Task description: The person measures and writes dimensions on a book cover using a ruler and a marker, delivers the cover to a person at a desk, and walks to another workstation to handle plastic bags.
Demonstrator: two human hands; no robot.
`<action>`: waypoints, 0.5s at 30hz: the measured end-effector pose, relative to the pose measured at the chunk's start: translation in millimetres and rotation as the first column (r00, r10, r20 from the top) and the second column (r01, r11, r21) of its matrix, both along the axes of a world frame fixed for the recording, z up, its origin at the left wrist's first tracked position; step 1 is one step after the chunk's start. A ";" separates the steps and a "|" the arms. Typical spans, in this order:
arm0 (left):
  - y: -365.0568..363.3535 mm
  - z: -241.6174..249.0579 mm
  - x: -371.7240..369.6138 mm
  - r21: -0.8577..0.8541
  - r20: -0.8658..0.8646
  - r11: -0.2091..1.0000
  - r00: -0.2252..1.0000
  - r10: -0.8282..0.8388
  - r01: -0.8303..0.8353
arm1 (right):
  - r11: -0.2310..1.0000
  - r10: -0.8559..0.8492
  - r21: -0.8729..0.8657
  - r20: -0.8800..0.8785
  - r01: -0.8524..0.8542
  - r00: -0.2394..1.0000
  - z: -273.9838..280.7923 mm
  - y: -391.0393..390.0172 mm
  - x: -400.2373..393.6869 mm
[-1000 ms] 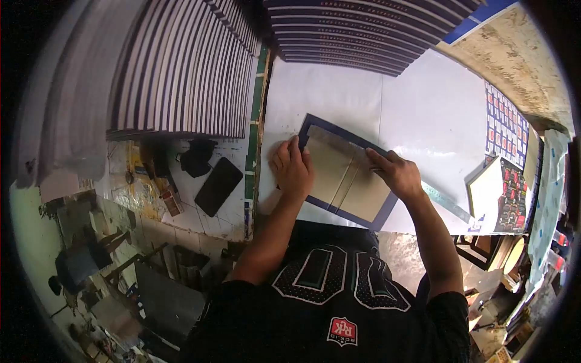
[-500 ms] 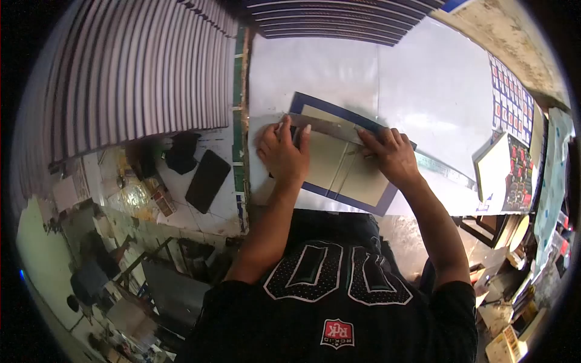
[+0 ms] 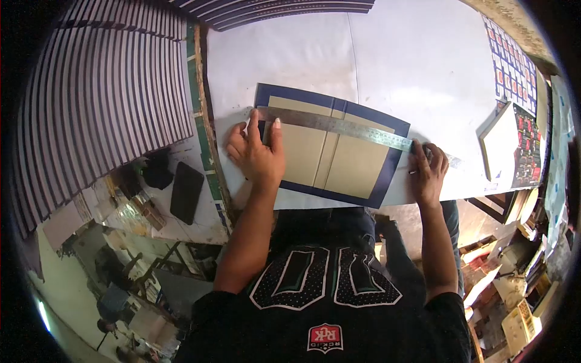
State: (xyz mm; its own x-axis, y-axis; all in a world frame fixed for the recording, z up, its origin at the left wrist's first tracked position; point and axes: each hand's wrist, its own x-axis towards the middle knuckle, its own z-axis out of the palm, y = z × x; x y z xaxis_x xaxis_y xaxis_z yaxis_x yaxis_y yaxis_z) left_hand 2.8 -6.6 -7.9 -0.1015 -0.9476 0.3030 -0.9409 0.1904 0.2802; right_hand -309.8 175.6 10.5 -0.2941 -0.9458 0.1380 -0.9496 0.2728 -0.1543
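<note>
White-topped table w/ open blue book cover flat on it, printed sheets at right.

Book cover: lies flat and open, inside face up, on the white sheet near the table's near edge. Three tan board panels, two wide plus a narrow spine strip between, framed by a dark blue border. Steel ruler: long, flat, lies across the cover's far part, right end overhanging past the cover's right edge.
</note>
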 end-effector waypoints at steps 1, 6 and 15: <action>1.0 0.7 0.0 0.003 0.007 1.000 1.000 -0.001 0.000 | 0.999 0.010 -0.047 0.023 -0.009 1.000 -3.2 -0.5 -0.7; -8.2 4.2 8.0 -0.002 0.039 0.998 0.998 -0.055 0.055 | 0.996 0.061 -0.077 0.088 -0.054 0.994 -7.9 1.8 -3.3; -16.3 -2.8 9.4 -0.026 -0.221 1.000 0.975 0.005 -0.011 | 0.990 0.097 -0.105 0.078 -0.089 0.992 -13.8 3.3 -4.8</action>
State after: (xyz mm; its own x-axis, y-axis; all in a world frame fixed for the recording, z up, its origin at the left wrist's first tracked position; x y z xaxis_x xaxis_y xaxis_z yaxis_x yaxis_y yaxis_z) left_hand 12.2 -22.8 -10.6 -0.0216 -0.9393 0.3423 -0.8581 0.1931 0.4758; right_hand -314.6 178.9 -3.3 -0.2199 -0.9520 0.2132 -0.9529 0.1627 -0.2560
